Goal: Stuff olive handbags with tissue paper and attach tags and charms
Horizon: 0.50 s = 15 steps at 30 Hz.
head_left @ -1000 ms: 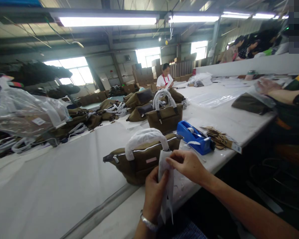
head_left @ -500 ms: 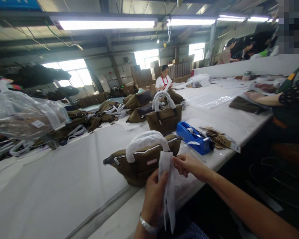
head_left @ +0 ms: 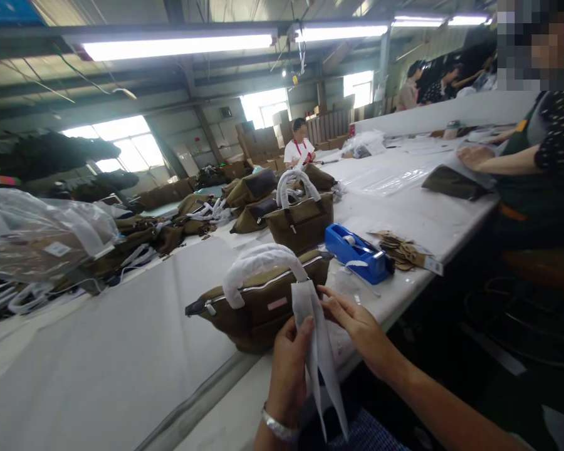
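Observation:
An olive handbag with a silver zipper stands on the table edge in front of me, its raised handle wrapped in white padding. From the bag's right side hangs a white wrapping strip whose two long tails drop past the edge. My left hand pinches this strip between thumb and fingers. Close by on the right, my right hand has its fingers extended, near the strip's upper part and the bag's side. Whether its fingertips touch the strip is hard to see.
Right of the bag sit a blue tape dispenser and a pile of brown tags. Behind stands another olive handbag, with more bags heaped further back. A plastic-wrapped bundle is at left. A co-worker's hand rests over dark fabric.
My right hand's fingers have uncurled from a pinch beside the strip. The strip's tails have spread and swung right. The view has shifted slightly, and the co-worker's arm has moved.

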{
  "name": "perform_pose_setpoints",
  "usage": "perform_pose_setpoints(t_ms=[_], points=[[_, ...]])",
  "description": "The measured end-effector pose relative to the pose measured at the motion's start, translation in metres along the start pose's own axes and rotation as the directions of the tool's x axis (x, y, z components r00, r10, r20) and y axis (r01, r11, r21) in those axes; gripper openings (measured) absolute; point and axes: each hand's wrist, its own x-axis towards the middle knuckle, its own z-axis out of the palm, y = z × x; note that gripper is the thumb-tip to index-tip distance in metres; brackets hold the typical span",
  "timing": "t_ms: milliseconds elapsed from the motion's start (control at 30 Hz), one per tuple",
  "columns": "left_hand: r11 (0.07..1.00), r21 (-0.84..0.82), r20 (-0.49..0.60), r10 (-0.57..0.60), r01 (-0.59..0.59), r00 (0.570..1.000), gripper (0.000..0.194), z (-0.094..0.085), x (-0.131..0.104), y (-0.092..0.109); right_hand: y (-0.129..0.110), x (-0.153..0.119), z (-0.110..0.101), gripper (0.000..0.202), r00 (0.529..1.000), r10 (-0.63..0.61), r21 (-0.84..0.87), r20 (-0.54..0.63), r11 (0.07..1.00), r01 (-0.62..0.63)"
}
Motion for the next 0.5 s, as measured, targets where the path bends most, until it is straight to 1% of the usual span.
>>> perform_pose_setpoints(t_ms=[33,100,167,233,300,333,400,467,500], points=[[1.0,0.011,-0.005,0.01,-0.01,1.0,0.04,0.0,0.0,0.0,0.005,-0.006,-0.002,0.063,1.0,0.012,-0.006,-0.015,1.0,-0.012],[0.999,0.026,-0.025,0.023,-0.022,0.999,0.038,0.001,0.0,-0.001,0.017,-0.021,-0.007,0.059,0.999,0.021,-0.075,-0.026,0.997,-0.023],[0.999,0.04,-0.057,0.018,-0.016,0.998,0.037,0.002,0.001,-0.003,0.026,-0.037,-0.008,0.053,0.999,0.042,-0.157,0.012,0.987,-0.04],[0.997,0.071,-0.089,0.015,-0.009,0.996,0.039,0.004,0.001,-0.006,0.033,-0.048,-0.003,0.044,0.995,0.076,-0.245,0.064,0.968,-0.058],[0.989,0.144,-0.114,0.054,-0.037,0.992,0.04,0.008,0.0,-0.009,0.04,-0.053,0.006,0.028,0.995,0.085,-0.361,0.057,0.931,-0.059],[0.978,0.201,-0.123,0.088,-0.062,0.989,0.04,0.009,0.0,-0.01,0.043,-0.053,0.011,0.02,0.997,0.069,-0.423,0.034,0.905,-0.048],[0.933,0.342,-0.138,0.171,-0.115,0.976,0.04,0.012,-0.001,-0.012,0.051,-0.054,0.02,0.012,0.999,-0.026,-0.524,-0.026,0.852,0.009],[0.875,0.463,-0.153,0.234,-0.14,0.96,0.039,0.012,-0.002,-0.013,0.057,-0.058,0.026,0.017,0.99,-0.135,-0.569,-0.049,0.818,0.084],[0.851,0.505,-0.162,0.256,-0.143,0.953,0.039,0.012,-0.003,-0.013,0.058,-0.062,0.028,0.021,0.987,-0.159,-0.56,-0.034,0.821,0.113]])
